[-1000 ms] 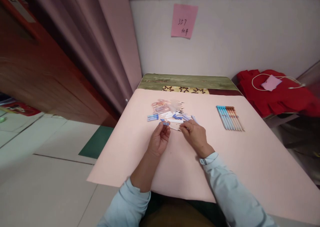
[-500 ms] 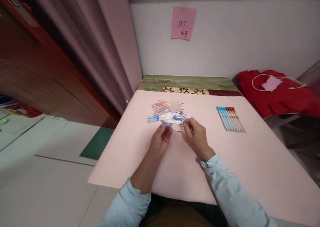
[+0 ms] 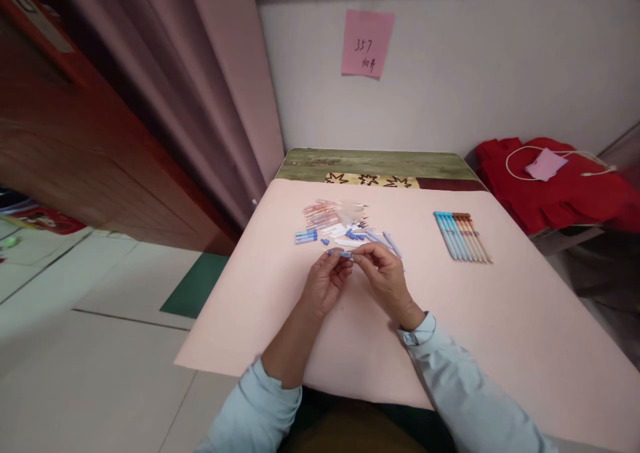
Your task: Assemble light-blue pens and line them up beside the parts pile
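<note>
In front of me, my left hand [image 3: 325,285] pinches a short blue pen part [image 3: 344,254] between thumb and fingers. The fingertips of my right hand [image 3: 387,278] close on the right end of that same part; any smaller piece between them is hidden. Just beyond my hands is a loose heap of pen pieces: pinkish clear tubes [image 3: 320,216], white refills [image 3: 333,230] with dark tips, small blue pieces [image 3: 354,235] and pale blue-violet barrels [image 3: 393,244]. Several blue pen sections [image 3: 306,236] lie side by side left of the heap.
A neat row of light-blue pens [image 3: 447,236] and brown-orange pens [image 3: 470,236] lies on the right of the pink-covered table [image 3: 240,306]. Beyond the table's right edge is red cloth [image 3: 575,200] with a white cable. A pink note [image 3: 369,43] hangs on the wall.
My right hand has moved left and slightly down to meet the blue pen part. My left hand has shifted slightly right. Pale blue-violet barrels now show beyond the right hand.
</note>
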`<state>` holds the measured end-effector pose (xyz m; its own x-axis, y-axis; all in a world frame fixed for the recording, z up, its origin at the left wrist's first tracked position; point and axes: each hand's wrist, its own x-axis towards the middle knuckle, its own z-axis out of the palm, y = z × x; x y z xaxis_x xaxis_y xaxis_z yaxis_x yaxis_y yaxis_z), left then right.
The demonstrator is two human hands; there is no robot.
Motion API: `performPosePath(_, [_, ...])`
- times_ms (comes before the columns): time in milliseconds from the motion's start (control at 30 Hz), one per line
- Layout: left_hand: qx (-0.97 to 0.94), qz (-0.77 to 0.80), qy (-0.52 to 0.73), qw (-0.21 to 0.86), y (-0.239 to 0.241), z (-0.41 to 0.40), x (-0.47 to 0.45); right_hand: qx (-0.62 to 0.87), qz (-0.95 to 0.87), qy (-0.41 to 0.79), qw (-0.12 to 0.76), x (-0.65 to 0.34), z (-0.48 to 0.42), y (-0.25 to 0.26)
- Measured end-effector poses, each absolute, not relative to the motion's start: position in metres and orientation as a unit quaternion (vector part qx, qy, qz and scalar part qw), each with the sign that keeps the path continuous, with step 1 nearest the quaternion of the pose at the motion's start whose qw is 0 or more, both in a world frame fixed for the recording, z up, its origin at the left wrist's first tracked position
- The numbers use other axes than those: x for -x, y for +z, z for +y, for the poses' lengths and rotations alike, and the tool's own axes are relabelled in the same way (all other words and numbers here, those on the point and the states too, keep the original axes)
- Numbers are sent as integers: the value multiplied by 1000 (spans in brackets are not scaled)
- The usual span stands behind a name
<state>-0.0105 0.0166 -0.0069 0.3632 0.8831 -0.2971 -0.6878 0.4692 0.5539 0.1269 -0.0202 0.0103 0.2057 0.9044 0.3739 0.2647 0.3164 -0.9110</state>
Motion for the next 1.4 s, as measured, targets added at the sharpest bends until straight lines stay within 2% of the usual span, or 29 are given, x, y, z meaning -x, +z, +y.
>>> performPosePath(167, [-169,291,482,809,-4,16,10,534,-550,299,568,-127,-20,8])
performPosePath(400, [-175,300,456,819,-3,15,10,489,-459,483,563,-126,-18,5])
performPosePath(500, [-157,300,459,821,-2,17,11,486,-444,498,565,-135,-16,11])
performPosePath(600, [-94,297,508,803,1,21,14,517,-415,415,623,-160,-13,18])
performPosePath(700, [-79,293,529,793,3,24,16,610,-366,250,656,-193,-13,21])
performPosePath(767, [-83,294,530,791,4,24,16,705,-372,152,585,-209,-14,19])
performPosePath(833, [-86,295,536,786,3,24,15,777,-405,103,471,-217,-16,16])
performPosePath(933, [-100,306,524,789,2,24,15,825,-451,80,332,-217,-17,12])
performPosePath(1033, [-105,305,528,785,0,25,17,834,-467,85,281,-215,-17,8])
performPosePath(1167, [-124,286,530,789,-3,25,19,833,-467,91,282,-218,-17,6])
performPosePath(1400, [-120,256,515,809,-4,28,22,802,-479,25,357,-202,-13,11])
